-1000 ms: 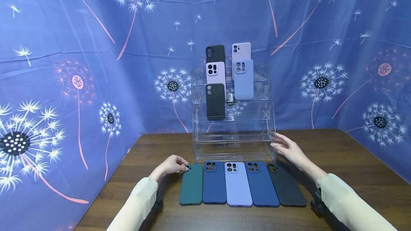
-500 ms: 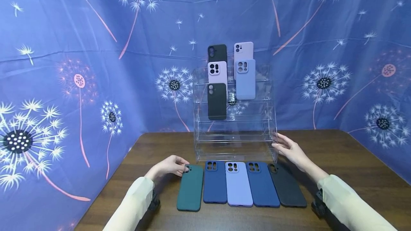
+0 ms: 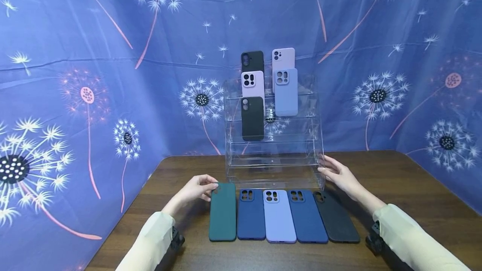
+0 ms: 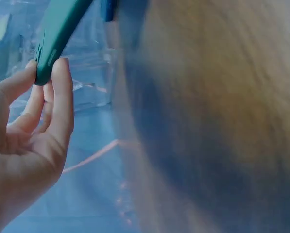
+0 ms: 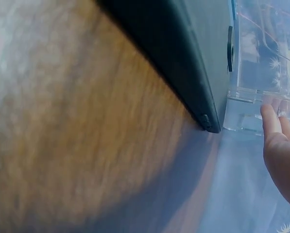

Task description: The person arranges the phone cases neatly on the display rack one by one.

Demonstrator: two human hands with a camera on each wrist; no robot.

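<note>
My left hand (image 3: 198,188) pinches a green phone case (image 3: 223,214) by its top corner. In the left wrist view the thumb and fingertips meet on the end of this green case (image 4: 62,31). The case is raised at its top end, its camera cutout partly behind the thumb. My right hand (image 3: 340,178) has its fingers extended at the right side of a clear acrylic display stand (image 3: 273,162). The right wrist view shows those fingers (image 5: 271,121) against the clear plastic. Several cases rest on the stand's upper tiers, including a black one (image 3: 252,120) and a light blue one (image 3: 286,95).
Right of the green case lie a dark blue case (image 3: 251,216), a lavender case (image 3: 280,218), another dark blue case (image 3: 308,218) and a black case (image 3: 336,218). The wooden table (image 3: 406,179) meets a blue dandelion-print cloth (image 3: 376,53) behind.
The green case first slid and tilted toward the left front, then its top end rose with my left hand. My right hand stays by the stand's side.
</note>
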